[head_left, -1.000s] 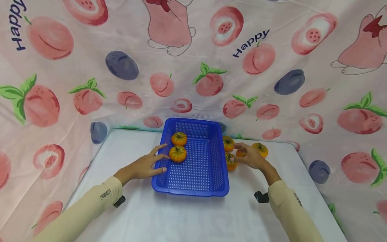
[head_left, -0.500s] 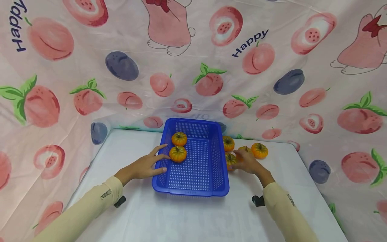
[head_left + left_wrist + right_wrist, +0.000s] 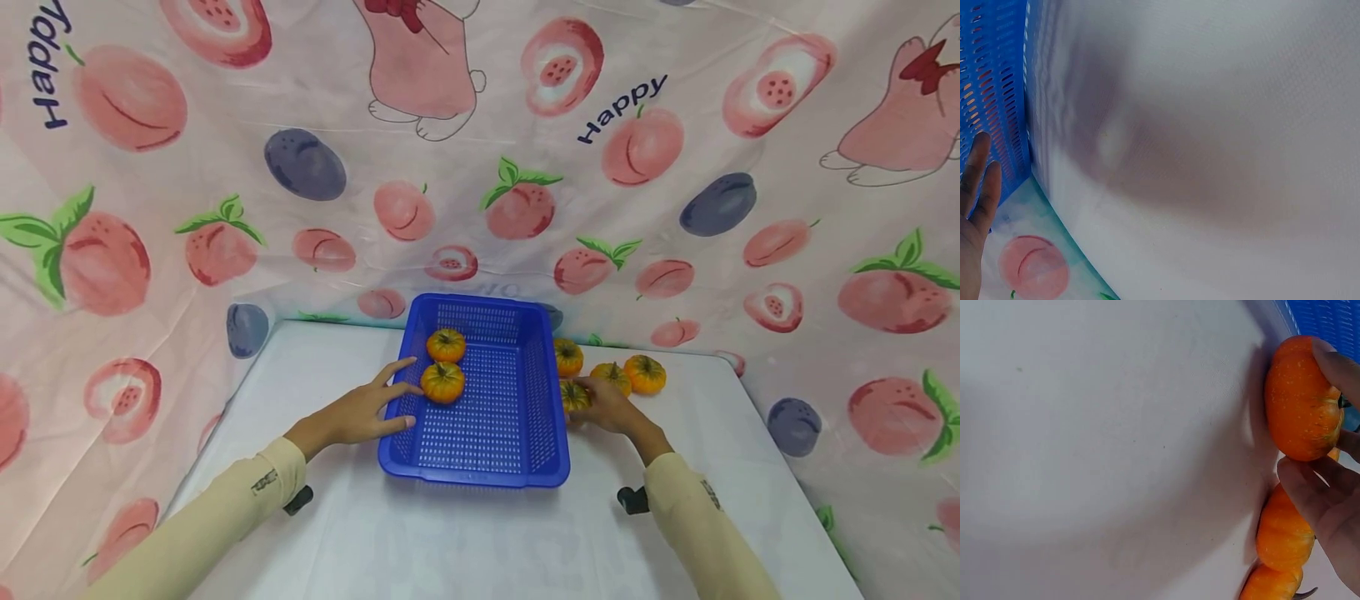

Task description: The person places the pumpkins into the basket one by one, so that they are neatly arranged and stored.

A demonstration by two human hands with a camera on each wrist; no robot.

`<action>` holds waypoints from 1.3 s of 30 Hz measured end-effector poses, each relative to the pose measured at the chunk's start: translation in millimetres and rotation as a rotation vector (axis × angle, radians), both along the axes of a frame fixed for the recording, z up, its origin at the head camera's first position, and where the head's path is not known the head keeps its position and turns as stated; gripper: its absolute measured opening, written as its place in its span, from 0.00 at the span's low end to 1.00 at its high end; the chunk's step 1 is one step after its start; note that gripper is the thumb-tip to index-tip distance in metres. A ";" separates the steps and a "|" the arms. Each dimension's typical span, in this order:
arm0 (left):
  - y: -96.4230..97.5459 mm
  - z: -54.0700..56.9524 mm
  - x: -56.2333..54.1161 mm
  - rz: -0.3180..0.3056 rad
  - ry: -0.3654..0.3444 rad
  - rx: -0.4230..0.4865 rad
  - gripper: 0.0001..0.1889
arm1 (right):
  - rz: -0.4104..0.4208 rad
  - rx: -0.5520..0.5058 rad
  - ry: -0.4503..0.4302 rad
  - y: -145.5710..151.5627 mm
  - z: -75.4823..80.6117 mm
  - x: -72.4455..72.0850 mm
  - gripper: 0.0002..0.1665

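Observation:
My right hand (image 3: 609, 406) grips a small orange pumpkin (image 3: 576, 395) just outside the right wall of a blue plastic basket (image 3: 471, 478). In the right wrist view, thumb and fingers lie around that pumpkin (image 3: 1300, 403), which sits close to the tabletop. My left hand (image 3: 367, 410) reaches over the basket's left rim with its fingers spread and relaxed, fingertips near the two pumpkins inside. One of these, the nearer pumpkin (image 3: 443, 383), lies in front of the farther pumpkin (image 3: 446, 344). The left wrist view shows two fingers beside the basket's perforated wall (image 3: 994, 94).
Right of the basket are three more pumpkins: one pumpkin (image 3: 567, 357) by its wall, another pumpkin (image 3: 612, 377) behind my right hand, and a farther pumpkin (image 3: 646, 374). The white table (image 3: 465, 550) ends at a fruit-printed cloth (image 3: 465, 192).
My right hand has moved left and closed around the pumpkin beside the basket, uncovering the pumpkin behind it. The left hand and the basket have stayed in place.

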State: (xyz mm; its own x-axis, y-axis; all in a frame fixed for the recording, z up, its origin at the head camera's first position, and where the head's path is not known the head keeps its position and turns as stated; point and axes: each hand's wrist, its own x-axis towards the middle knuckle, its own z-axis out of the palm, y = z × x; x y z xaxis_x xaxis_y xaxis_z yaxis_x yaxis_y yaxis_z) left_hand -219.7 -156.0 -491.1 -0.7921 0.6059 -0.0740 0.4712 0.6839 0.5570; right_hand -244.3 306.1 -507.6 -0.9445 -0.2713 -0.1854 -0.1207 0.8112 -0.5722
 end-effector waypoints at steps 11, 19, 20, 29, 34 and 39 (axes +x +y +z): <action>-0.6 0.5 0.4 0.000 -0.005 -0.006 0.32 | -0.042 -0.025 -0.062 -0.7 0.8 9.2 0.46; -0.2 0.6 0.7 -0.001 -0.006 -0.004 0.31 | -0.092 -0.021 -0.082 3.0 10.1 14.8 0.48; -0.2 0.6 0.6 -0.001 -0.004 -0.001 0.30 | -0.087 -0.021 -0.072 4.0 12.6 15.1 0.48; -0.4 0.7 -0.6 -0.001 0.000 0.007 0.30 | -0.069 -0.095 -0.049 15.3 33.8 15.5 0.45; -1.2 0.9 0.0 -0.001 -0.007 0.011 0.29 | -0.081 -0.097 -0.046 17.8 46.0 16.6 0.45; -0.6 2.1 1.2 0.000 -0.014 0.010 0.30 | -0.099 -0.092 -0.034 21.2 49.4 15.7 0.47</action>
